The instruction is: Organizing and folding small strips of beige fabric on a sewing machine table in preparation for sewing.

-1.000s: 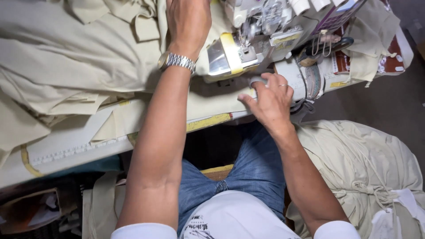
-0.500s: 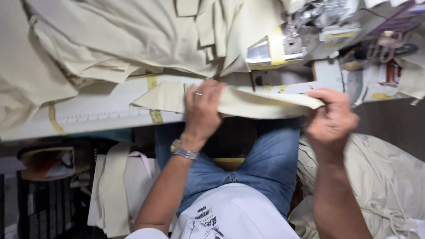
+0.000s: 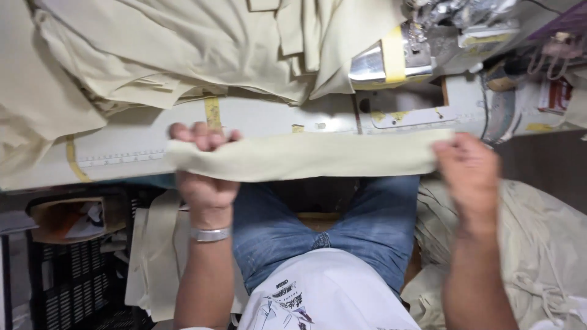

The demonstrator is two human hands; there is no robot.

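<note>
One head-worn camera looks steeply down, close over the table edge [image 3: 122,156], slightly blurred.

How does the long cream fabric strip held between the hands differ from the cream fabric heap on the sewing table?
The long cream fabric strip is narrow, flat and pulled straight between the left hand and right hand; the cream fabric heap is broad, rumpled and lies loose on the sewing table. Both are the same pale cream cloth.

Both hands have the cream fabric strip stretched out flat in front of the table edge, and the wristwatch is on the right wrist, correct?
Not quite. The head view shows the left hand and the right hand holding the cream fabric strip stretched along the table edge, but the wristwatch is on the left wrist, not the right.
</note>
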